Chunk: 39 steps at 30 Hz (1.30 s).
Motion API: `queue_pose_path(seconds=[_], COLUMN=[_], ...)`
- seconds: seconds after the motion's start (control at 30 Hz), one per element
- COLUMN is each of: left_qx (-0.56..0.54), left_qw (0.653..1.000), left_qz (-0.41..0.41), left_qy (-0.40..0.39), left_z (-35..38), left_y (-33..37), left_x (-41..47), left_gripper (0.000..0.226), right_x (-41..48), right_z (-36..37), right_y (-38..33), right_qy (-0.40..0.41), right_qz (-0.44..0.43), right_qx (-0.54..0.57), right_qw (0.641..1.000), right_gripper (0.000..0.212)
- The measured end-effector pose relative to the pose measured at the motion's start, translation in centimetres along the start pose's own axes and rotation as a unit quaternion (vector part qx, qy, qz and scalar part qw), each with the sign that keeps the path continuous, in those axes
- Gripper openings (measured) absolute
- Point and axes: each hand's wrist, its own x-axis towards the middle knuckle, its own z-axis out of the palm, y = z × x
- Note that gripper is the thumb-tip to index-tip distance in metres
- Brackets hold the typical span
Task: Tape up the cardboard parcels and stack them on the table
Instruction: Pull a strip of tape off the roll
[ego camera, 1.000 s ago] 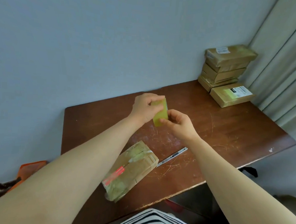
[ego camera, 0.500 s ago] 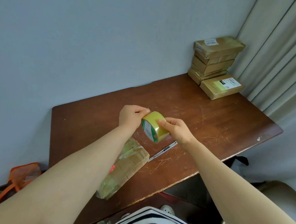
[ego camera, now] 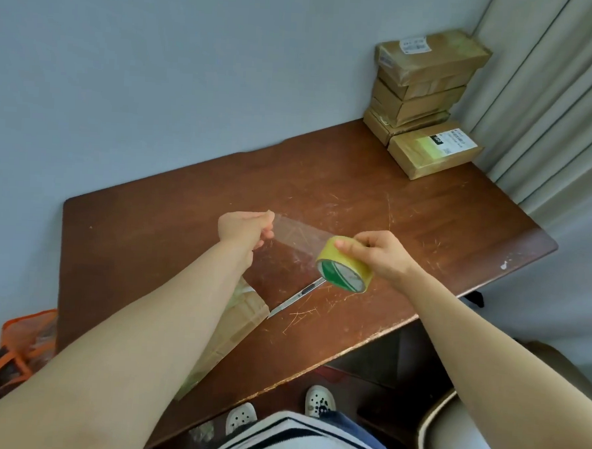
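My right hand (ego camera: pixel 377 254) grips a yellow tape roll (ego camera: pixel 345 270) with a green and white core, held above the brown table (ego camera: pixel 374 211). My left hand (ego camera: pixel 244 230) pinches the free end of a clear tape strip (ego camera: pixel 299 236) stretched between the two hands. A cardboard parcel (ego camera: pixel 238 324) lies near the table's front edge, mostly hidden under my left forearm. A stack of taped parcels (ego camera: pixel 425 83) stands at the far right corner, with a single labelled parcel (ego camera: pixel 434 149) lying in front of it.
A utility knife (ego camera: pixel 296 298) lies on the table just right of the near parcel. An orange bag (ego camera: pixel 21 343) sits on the floor at the left. Curtains (ego camera: pixel 561 101) hang at the right. A chair (ego camera: pixel 455 435) stands at the lower right.
The hands have moved apart. My left hand has pulled a length of clear tape off the roll toward the left, while my right hand keeps the roll.
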Motion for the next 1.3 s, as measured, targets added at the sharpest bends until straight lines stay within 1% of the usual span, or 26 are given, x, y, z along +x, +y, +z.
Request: queue_pose_path(seconds=[0.07, 0.1, 0.17, 0.23, 0.27, 0.3, 0.4, 0.43, 0.47, 0.57, 0.6, 0.7, 0.77, 0.8, 0.83, 0.87, 0.9, 0.97, 1.0, 1.03, 1.07, 1.1, 1.13, 1.2, 1.23, 1.3], left_qx=[-0.009, -0.009, -0.013, -0.014, -0.012, -0.014, -0.010, -0.005, -0.003, -0.004, -0.005, -0.011, -0.019, -0.020, -0.017, -0.011, -0.005, 0.001, 0.011, 0.020, 0.025, 0.024, 0.019, -0.006, -0.023, -0.045], left_qw=[1.000, 1.000, 0.999, 0.999, 0.998, 0.998, 0.997, 0.997, 0.997, 0.994, 0.992, 0.988, 0.984, 0.982, 0.982, 0.982, 0.982, 0.981, 0.979, 0.977, 0.976, 0.974, 0.974, 0.975, 0.976, 0.974], left_qz=[-0.006, -0.011, -0.027, -0.038, -0.039, -0.039, -0.047, -0.056, -0.067, -0.106, -0.118, -0.142, -0.166, -0.177, -0.179, -0.177, -0.179, -0.191, -0.201, -0.211, -0.218, -0.224, -0.227, -0.220, -0.217, -0.219], left_qy=[0.008, 0.012, 0.018, 0.033, 0.037, 0.043, 0.063, 0.058, 0.049, 0.039, 0.042, 0.057, 0.067, 0.068, 0.062, 0.058, 0.054, 0.033, 0.016, 0.000, -0.009, -0.008, -0.002, 0.007, 0.009, 0.026], left_z=[0.3, 0.5, 1.0, 1.4, 1.5, 1.6, 1.8, 1.8, 2.0, 2.9, 3.2, 3.5, 3.5, 3.6, 3.7, 3.6, 3.6, 3.5, 3.5, 3.5, 3.5, 3.6, 3.7, 3.5, 3.5, 3.3], left_y=[0.0, -0.1, -0.3, -0.6, -0.8, -0.9, -1.4, -1.6, -1.8, -2.7, -2.9, -3.4, -3.4, -3.5, -3.6, -3.8, -3.9, -3.9, -3.9, -3.9, -3.9, -3.8, -3.7, -3.5, -3.4, -3.5], left_x=[0.5, 0.7, 1.0, 1.4, 1.6, 1.8, 2.7, 2.9, 2.9, 3.1, 3.1, 3.7, 4.2, 4.4, 4.5, 4.7, 4.8, 5.0, 5.0, 5.2, 5.3, 5.3, 5.2, 5.0, 5.0, 5.1], left_gripper=[0.006, 0.006, 0.005, 0.005, 0.005, 0.004, 0.003, 0.003, 0.003, 0.003, 0.001, 0.013, 0.006, 0.007, 0.009, 0.008, 0.007, 0.007, 0.007, 0.009, 0.012, 0.011, 0.005, 0.014, 0.020, 0.030], right_x=[0.5, 0.9, 2.4, 3.9, 4.5, 5.1, 6.5, 7.1, 7.9, 10.0, 10.6, 11.7, 11.3, 10.7, 9.9, 8.7, 7.5, 5.8, 5.6, 5.7, 6.0, 6.2, 6.3, 6.1, 6.0, 6.1], right_z=[-0.7, -1.0, -1.7, -2.6, -3.0, -3.4, -4.3, -4.5, -4.5, -3.1, -2.4, -0.4, 0.8, 1.5, 2.3, 3.2, 4.1, 6.3, 7.3, 8.0, 8.6, 8.9, 9.0, 8.6, 8.4, 8.4], right_y=[0.9, 1.3, 1.6, 1.6, 1.6, 1.8, 2.3, 2.3, 2.2, 1.6, 1.5, 0.8, 0.3, 0.3, 0.4, 0.5, 0.7, 1.2, 1.4, 1.5, 1.5, 1.5, 1.7, 2.0, 2.2, 2.5], right_qy=[-0.032, -0.037, -0.016, 0.000, -0.003, -0.017, -0.045, -0.037, -0.023, -0.002, 0.002, 0.013, 0.043, 0.056, 0.053, 0.029, -0.005, -0.064, -0.069, -0.070, -0.078, -0.086, -0.093, -0.108, -0.100, -0.082], right_qz=[0.007, 0.008, 0.005, 0.014, 0.019, 0.022, 0.052, 0.057, 0.055, 0.054, 0.051, 0.021, -0.060, -0.119, -0.176, -0.206, -0.208, -0.152, -0.122, -0.093, -0.072, -0.063, -0.066, -0.064, -0.064, -0.062], right_qx=[0.045, 0.039, -0.051, -0.186, -0.215, -0.217, -0.139, -0.151, -0.197, -0.381, -0.421, -0.509, -0.574, -0.588, -0.583, -0.567, -0.551, -0.528, -0.533, -0.549, -0.578, -0.618, -0.666, -0.737, -0.755, -0.764], right_qw=[0.998, 0.999, 0.999, 0.983, 0.976, 0.976, 0.988, 0.986, 0.979, 0.923, 0.906, 0.861, 0.816, 0.798, 0.791, 0.797, 0.808, 0.833, 0.835, 0.828, 0.809, 0.779, 0.737, 0.664, 0.645, 0.637], right_gripper=[0.026, 0.024, 0.028, 0.037, 0.039, 0.038, 0.024, 0.019, 0.015, 0.024, 0.026, 0.031, 0.036, 0.033, 0.028, 0.025, 0.028, 0.048, 0.056, 0.057, 0.055, 0.052, 0.049, 0.045, 0.045, 0.051])
